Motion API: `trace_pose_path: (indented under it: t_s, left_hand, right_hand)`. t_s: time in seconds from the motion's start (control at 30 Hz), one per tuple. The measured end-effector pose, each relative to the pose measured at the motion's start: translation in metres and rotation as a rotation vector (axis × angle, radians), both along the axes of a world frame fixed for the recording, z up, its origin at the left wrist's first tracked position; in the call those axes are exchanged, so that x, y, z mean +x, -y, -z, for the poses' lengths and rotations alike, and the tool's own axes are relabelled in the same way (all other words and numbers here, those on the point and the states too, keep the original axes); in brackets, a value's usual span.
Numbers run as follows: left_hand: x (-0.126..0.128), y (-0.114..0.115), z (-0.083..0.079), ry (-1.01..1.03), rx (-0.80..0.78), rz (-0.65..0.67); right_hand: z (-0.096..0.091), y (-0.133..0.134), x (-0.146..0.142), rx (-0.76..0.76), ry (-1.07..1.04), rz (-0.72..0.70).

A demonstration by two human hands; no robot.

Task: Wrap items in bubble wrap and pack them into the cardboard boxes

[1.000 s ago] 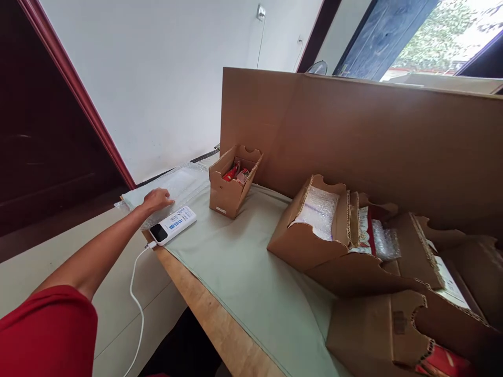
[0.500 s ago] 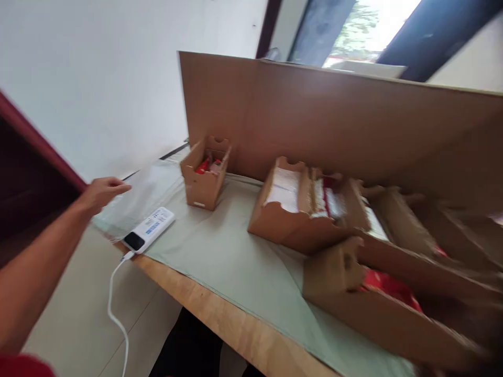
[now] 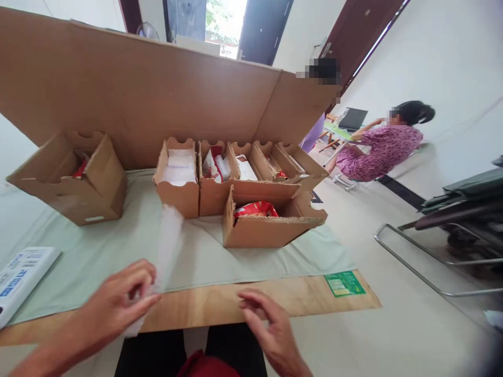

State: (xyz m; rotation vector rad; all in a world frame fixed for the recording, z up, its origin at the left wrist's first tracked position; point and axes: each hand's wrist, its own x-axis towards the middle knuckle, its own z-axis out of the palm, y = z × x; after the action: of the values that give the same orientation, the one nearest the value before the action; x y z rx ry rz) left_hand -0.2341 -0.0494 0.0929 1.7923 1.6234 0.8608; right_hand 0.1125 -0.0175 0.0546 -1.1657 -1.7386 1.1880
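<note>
left hand (image 3: pixel 118 306) is back from the far-left end of the table and now sits close to the body, thumb and forefinger pinching the lower end of a translucent sheet (image 3: pixel 168 235) that stands up over the green cloth (image 3: pixel 220 256), in front of the cardboard boxes (image 3: pixel 176 196). right hand (image 3: pixel 267 324) has come into view beside it, fingers loosely curled and holding nothing, over the wooden table edge (image 3: pixel 196 309). it looks as if one piece of wrap has been fetched to the working spot. motion smears the sheet (bubble wrap or plain bag, i cannot tell). the power bank (image 3: pixel 21 277) is cut off at left. the rear boxes' contents are unclear, though a red packet (image 3: pixel 255 209) shows in the front box (image 3: pixel 271 233).
</note>
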Motion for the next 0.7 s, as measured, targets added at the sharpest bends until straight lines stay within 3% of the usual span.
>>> trace_pose_path:
  t_s: [0.1, 0.23, 0.33, 0.53, 0.7]
  left_hand:
    - [0.055, -0.011, 0.016, -0.124, 0.044, 0.134]
    - [0.084, -0.009, 0.032, -0.255, -0.022, 0.219]
    - [0.089, -0.01, 0.039, -0.196, -0.093, 0.196]
    - [0.087, -0.02, 0.07, 0.027, -0.201, -0.049]
    - [0.074, -0.024, 0.085, 0.287, -0.493, -0.051]
  right_hand:
    - [0.013, -0.005, -0.045, -0.25, -0.282, -0.12]
    - [0.02, -0.033, -0.069, -0.422, -0.423, -0.142]
    - [0.021, -0.046, -0.074, -0.465, -0.374, -0.143]
    - [0.033, -0.044, -0.09, -0.443, -0.24, -0.148]
    - [0.046, -0.046, -0.089, -0.418, -0.197, -0.203]
